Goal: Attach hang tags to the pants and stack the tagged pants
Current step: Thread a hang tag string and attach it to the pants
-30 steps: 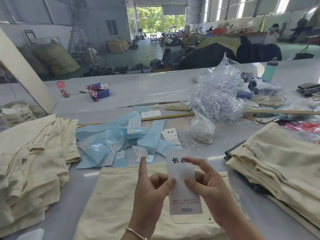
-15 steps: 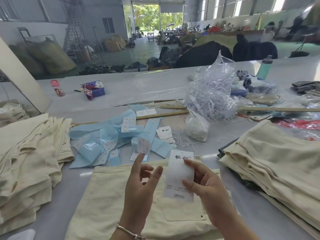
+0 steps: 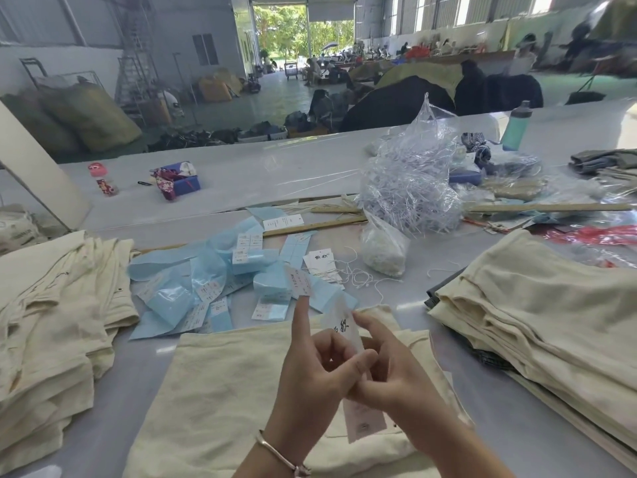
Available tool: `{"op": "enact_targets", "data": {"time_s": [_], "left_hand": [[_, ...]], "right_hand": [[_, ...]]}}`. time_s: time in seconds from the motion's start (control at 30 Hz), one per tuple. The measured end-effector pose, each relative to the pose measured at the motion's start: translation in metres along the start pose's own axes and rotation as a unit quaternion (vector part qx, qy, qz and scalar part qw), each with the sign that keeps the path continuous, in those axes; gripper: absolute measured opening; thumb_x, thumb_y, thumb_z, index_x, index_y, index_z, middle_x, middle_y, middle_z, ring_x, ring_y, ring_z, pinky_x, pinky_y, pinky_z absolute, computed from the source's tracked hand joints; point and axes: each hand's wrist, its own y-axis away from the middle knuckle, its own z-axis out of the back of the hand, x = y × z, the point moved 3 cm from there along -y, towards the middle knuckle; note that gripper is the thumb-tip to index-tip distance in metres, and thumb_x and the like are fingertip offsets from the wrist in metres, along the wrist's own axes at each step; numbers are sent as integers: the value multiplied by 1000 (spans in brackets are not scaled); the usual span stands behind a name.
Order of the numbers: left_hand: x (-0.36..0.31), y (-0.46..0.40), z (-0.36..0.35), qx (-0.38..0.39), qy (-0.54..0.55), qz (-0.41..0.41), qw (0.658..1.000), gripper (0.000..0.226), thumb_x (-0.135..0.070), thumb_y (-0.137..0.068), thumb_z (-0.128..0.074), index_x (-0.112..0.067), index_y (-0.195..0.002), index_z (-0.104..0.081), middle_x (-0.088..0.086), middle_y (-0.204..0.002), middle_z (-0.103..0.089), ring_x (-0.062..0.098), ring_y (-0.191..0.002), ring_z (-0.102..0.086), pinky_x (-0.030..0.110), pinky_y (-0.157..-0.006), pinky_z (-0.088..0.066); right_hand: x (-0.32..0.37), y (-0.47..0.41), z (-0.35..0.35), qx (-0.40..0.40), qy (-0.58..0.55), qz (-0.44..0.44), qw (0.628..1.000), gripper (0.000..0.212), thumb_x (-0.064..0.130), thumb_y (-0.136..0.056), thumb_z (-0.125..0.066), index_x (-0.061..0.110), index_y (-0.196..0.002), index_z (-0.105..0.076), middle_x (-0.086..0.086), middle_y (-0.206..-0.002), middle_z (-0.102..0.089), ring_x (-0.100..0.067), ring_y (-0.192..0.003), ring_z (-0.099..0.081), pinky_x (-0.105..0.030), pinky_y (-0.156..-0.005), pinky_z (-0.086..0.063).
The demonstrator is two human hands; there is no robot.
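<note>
Low in the centre of the frame, both hands meet over cream pants (image 3: pixel 220 391) spread flat on the grey table (image 3: pixel 482 401). Together, the left hand (image 3: pixel 310 370) and right hand (image 3: pixel 396 370) pinch a white hang tag (image 3: pixel 344 327); the left forefinger points up with a small sticker (image 3: pixel 300 281) on its tip. Stacks of cream pants sit at the left edge (image 3: pixel 51 322) and right edge (image 3: pixel 537 322). Blue label sheets (image 3: pixel 193 281) lie just beyond the hands.
</note>
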Motion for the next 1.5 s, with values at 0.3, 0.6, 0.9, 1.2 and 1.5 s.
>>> {"op": "enact_targets", "data": {"time_s": [0.3, 0.6, 0.9, 1.2, 1.5], "left_hand": [[7, -8, -5, 1, 113, 50, 992, 106, -16, -65, -82, -32, -148, -18, 9, -67, -59, 19, -65, -57, 32, -68, -51], [6, -9, -2, -7, 154, 46, 987, 91, -7, -69, -76, -35, -140, -26, 9, -66, -61, 17, -61, -61, 25, -62, -52], [1, -7, 4, -21, 157, 47, 986, 83, -7, -80, -73, -32, -143, -26, 12, -66, -57, 18, -60, -54, 25, -59, -48], [-17, -8, 34, -105, 83, 37, 990, 26, -35, -59, -78, -28, -84, -72, -4, -99, -69, 6, -86, -62, 25, -78, -41], [-7, 0, 19, -95, -20, 106, 990, 42, -35, -54, -78, -14, -89, -73, -15, -131, -52, -5, -113, -54, 38, -107, -39]], "right_hand": [[6, 8, 10, 12, -33, -10, 999, 79, 18, -68, -77, 25, -138, -42, -19, -110, -65, -23, -102, -64, -31, -87, -51], [2, 5, 11, -11, 27, 9, 1000, 78, 30, -72, -76, 28, -141, -38, -26, -93, -50, -24, -90, -51, -50, -89, -43], [-4, 2, 11, 4, -31, 36, 999, 78, -1, -82, -54, 36, -146, -31, -14, -97, -67, -21, -94, -62, -35, -91, -50], [-12, -4, 28, -81, -55, -77, 992, 65, -22, -72, -65, 11, -128, -57, -10, -114, -71, -23, -101, -66, -42, -92, -53], [-12, -6, 13, -46, -25, -47, 998, 80, -31, -74, -54, 18, -137, -45, -11, -116, -70, -24, -98, -68, -38, -80, -57]]}}
